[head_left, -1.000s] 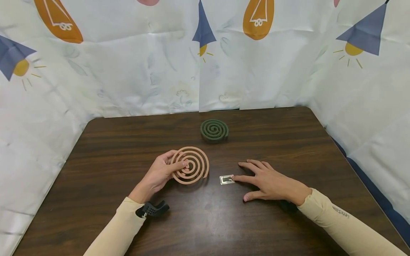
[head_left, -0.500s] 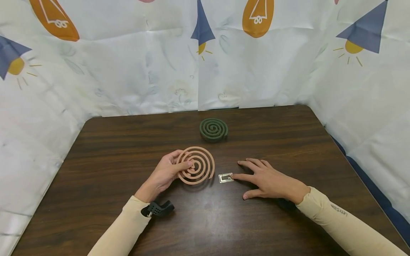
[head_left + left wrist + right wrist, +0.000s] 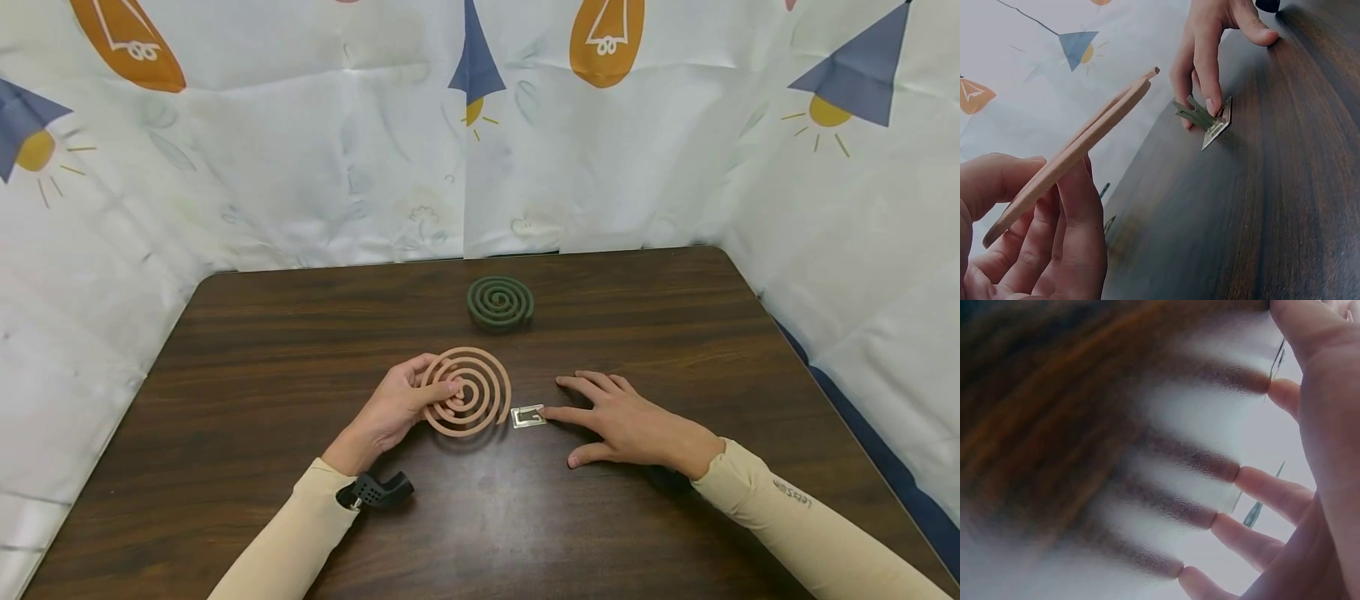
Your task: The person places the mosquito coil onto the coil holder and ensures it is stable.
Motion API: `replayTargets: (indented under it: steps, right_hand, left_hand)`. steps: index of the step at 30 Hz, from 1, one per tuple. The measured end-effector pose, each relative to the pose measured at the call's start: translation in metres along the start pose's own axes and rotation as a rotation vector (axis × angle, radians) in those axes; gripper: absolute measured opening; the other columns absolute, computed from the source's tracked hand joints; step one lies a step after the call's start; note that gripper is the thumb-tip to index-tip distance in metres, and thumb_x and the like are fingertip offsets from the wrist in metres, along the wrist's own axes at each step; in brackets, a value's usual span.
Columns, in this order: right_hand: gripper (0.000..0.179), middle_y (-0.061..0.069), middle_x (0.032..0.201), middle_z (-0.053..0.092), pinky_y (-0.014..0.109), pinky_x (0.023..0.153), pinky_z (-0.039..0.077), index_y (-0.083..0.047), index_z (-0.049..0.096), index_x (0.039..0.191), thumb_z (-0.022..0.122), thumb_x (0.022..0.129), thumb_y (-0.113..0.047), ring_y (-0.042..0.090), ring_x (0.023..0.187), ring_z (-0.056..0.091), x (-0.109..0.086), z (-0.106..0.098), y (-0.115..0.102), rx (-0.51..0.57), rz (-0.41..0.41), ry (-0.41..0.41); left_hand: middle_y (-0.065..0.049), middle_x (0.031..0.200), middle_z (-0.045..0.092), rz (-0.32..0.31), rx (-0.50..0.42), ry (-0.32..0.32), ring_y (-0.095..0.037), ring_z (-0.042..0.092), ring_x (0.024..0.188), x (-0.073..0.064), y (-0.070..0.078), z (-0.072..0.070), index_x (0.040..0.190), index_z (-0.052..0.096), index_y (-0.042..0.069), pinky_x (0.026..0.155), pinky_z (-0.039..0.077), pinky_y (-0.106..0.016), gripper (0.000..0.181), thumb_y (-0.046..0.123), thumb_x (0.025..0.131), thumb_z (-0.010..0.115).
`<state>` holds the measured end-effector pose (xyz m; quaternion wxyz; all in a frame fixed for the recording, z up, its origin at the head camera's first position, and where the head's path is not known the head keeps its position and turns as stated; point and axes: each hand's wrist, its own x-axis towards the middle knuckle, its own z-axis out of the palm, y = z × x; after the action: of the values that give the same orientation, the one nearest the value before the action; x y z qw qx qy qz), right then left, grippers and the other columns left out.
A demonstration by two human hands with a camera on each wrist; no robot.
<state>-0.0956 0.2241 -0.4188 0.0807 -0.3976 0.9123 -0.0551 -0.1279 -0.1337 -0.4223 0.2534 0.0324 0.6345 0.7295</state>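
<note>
My left hand [image 3: 397, 408] pinches a tan mosquito coil [image 3: 507, 392] between its thumb on top and fingers beneath. In the left wrist view the coil [image 3: 1088, 140] shows edge-on, tilted and raised off the table. Just right of it lies a small rectangular metal coil stand [image 3: 519, 419], with bent-up prongs seen in the left wrist view. My right hand [image 3: 630, 425] has its fingers spread, fingertips resting on the table, the index fingertip touching the stand's right end. The right wrist view shows those fingertips against the glossy surface.
A dark green mosquito coil [image 3: 501, 303] lies farther back on the brown wooden table [image 3: 300, 325]. White printed curtains [image 3: 315, 167] enclose the table's back and sides. A black strap [image 3: 386, 490] circles my left wrist.
My left hand has moved to the right with the tan coil, bringing its edge close beside the metal stand. The right hand and the green coil have stayed in place.
</note>
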Motion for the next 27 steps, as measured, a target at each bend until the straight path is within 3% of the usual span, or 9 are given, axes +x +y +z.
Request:
replayTargets:
  steps: [16, 27]
  right_hand:
    - [0.072, 0.011, 0.167, 0.035, 0.070, 0.113, 0.038, -0.044, 0.042, 0.157, 0.055, 0.091, -0.072, 0.042, 0.153, 0.035, 0.000, 0.000, 0.001, 0.003, 0.011, -0.014]
    - [0.072, 0.011, 0.168, 0.034, 0.070, 0.113, 0.039, -0.043, 0.042, 0.157, 0.056, 0.092, -0.071, 0.042, 0.153, 0.035, 0.000, 0.000, 0.000, 0.001, 0.006, -0.012]
  left_hand:
    - [-0.002, 0.100, 0.074, -0.017, -0.005, -0.048, -0.011, 0.076, 0.080, 0.002, -0.003, 0.012, 0.134, 0.050, -0.003, 0.068, 0.064, -0.026, 0.044, 0.009, 0.098, 0.071]
    - [-0.006, 0.104, 0.076, -0.024, -0.002, -0.072, -0.012, 0.077, 0.082, 0.002, -0.007, 0.019, 0.136, 0.048, -0.006, 0.068, 0.065, -0.028, 0.046, 0.009, 0.099, 0.070]
